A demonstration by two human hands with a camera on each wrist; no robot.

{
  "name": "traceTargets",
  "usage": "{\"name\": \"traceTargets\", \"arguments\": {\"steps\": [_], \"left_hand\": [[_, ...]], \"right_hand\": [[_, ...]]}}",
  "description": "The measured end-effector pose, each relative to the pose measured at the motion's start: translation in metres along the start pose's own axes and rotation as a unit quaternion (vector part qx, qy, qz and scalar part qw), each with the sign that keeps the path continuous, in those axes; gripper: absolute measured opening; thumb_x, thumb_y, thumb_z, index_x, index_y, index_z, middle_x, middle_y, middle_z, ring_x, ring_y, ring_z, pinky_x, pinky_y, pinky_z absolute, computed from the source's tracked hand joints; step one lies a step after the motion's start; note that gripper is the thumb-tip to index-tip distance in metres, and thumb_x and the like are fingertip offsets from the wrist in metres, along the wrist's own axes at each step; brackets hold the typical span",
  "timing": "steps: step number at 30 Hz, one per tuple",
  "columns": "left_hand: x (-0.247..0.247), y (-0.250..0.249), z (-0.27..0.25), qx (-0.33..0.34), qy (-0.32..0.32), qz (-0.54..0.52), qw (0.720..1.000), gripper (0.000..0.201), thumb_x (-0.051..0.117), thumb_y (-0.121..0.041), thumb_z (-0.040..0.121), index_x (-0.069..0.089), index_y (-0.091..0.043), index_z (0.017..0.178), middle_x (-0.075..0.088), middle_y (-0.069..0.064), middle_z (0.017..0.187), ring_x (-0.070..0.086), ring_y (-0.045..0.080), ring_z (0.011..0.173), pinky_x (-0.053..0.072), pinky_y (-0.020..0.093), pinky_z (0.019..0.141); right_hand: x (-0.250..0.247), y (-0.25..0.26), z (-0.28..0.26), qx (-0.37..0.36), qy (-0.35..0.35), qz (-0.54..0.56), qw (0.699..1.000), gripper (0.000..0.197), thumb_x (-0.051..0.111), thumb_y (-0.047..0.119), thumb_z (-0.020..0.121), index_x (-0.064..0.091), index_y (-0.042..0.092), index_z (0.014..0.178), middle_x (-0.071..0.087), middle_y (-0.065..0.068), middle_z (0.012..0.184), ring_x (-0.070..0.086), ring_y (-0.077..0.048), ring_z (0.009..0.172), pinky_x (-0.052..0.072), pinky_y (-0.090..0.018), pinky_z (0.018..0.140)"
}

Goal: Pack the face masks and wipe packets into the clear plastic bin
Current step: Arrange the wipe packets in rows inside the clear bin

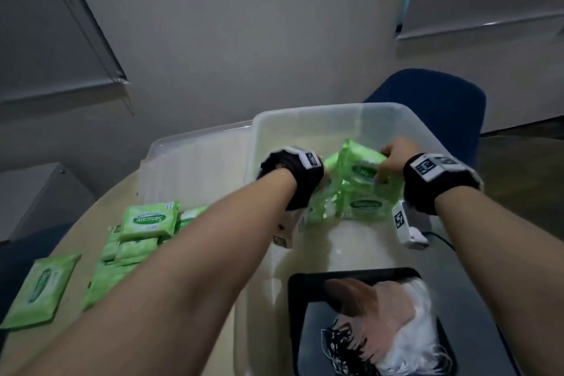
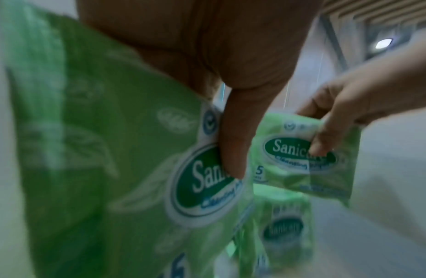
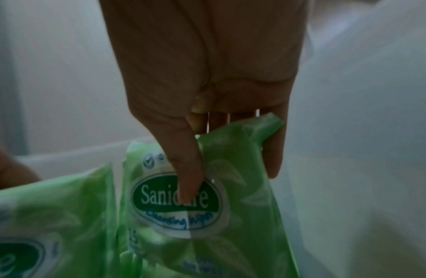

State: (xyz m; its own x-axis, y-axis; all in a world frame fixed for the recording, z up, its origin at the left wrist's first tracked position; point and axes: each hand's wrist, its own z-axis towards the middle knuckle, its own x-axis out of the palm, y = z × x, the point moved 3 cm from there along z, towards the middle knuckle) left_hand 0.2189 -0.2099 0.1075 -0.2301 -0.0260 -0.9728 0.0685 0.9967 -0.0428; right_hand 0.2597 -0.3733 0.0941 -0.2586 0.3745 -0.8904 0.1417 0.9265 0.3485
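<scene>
Both hands are down inside the clear plastic bin (image 1: 308, 119). Our left hand (image 2: 207, 56) has its thumb pressed on the label of one green wipe packet (image 2: 112, 150); the other fingers are hidden behind it, so we read the grip as closed round the pack. Our right hand (image 3: 207, 75) pinches a second wipe packet (image 3: 207, 197), thumb on the logo, fingers curled behind its top edge. Both packets hang above a few packets already in the bin (image 1: 366, 207), which lie toward its far half.

What could go wrong: the film wrap is slick and soft, so a thumb-only pinch could slip and a packet land on edge or crooked, wasting floor space. Two hands working close together over the same patch could knock the packets already placed out of line. Dropping instead of setting down could leave them leaning on the bin wall.

Around: a loose pile of wipe packets (image 1: 146, 226) waits on the tabletop (image 1: 76, 238) left of the bin, one flat packet (image 1: 39, 290) lying apart nearer to us. The bin lid (image 1: 189, 168) sits behind the pile, beside the bin. A dark bag of face masks (image 1: 381, 323) lies at the near end, apparently inside the bin, though we cannot tell for sure. A blue chair (image 1: 433, 107) stands beyond. Our left forearm crosses over the pile, and the bin's near wall must be cleared on each trip.
</scene>
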Motion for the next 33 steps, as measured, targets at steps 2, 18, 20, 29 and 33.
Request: {"name": "traceTargets", "arguments": {"steps": [2,18,20,29,33], "left_hand": [[0.03,-0.008,0.001,-0.016,0.021,0.096,0.995,0.039,0.032,-0.014,0.102,0.037,0.003,0.136,0.04,0.019,0.142,0.039,0.032,0.132,0.029,0.041,0.109],[0.094,-0.002,0.043,-0.047,0.063,0.036,0.996,0.03,0.032,-0.003,0.096,0.046,0.001,0.122,0.059,0.015,0.118,0.056,0.03,0.111,0.046,0.036,0.085],[0.095,-0.022,0.036,0.025,0.089,0.038,0.995,0.027,0.037,-0.003,0.096,0.051,0.003,0.118,0.063,0.013,0.101,0.061,0.031,0.105,0.047,0.036,0.079],[0.139,-0.032,0.038,0.084,0.181,-0.03,0.98,0.035,0.063,-0.03,0.088,0.061,-0.006,0.113,0.057,0.006,0.092,0.058,0.024,0.098,0.035,0.019,0.076],[0.153,-0.03,0.044,0.043,0.198,-0.061,0.977,0.042,0.076,-0.042,0.073,0.045,-0.015,0.067,0.044,-0.001,0.065,0.05,0.019,0.077,0.04,0.029,0.059]], "right_hand": [[0.019,0.002,0.006,-0.029,0.009,-0.068,0.997,0.015,0.075,0.022,0.076,0.066,0.012,0.081,0.063,-0.015,0.088,0.059,-0.029,0.082,0.037,-0.025,0.067],[0.074,-0.029,0.02,-0.002,0.022,-0.197,0.98,0.014,0.052,0.0,0.082,0.059,0.005,0.094,0.063,-0.016,0.108,0.062,-0.034,0.102,0.052,-0.037,0.084],[0.072,-0.031,0.011,0.023,0.035,-0.196,0.98,0.015,0.056,0.002,0.078,0.058,0.005,0.092,0.059,-0.015,0.104,0.06,-0.039,0.104,0.052,-0.049,0.087],[0.098,-0.066,0.042,0.041,0.193,-0.236,0.952,0.044,0.067,0.044,0.048,0.072,0.031,0.09,0.065,0.002,0.104,0.062,-0.029,0.095,0.053,-0.045,0.084],[0.101,-0.067,0.044,0.106,0.288,-0.107,0.946,0.018,0.078,0.033,0.066,0.073,0.033,0.049,0.072,0.014,0.07,0.066,-0.014,0.088,0.051,-0.028,0.091]]}}
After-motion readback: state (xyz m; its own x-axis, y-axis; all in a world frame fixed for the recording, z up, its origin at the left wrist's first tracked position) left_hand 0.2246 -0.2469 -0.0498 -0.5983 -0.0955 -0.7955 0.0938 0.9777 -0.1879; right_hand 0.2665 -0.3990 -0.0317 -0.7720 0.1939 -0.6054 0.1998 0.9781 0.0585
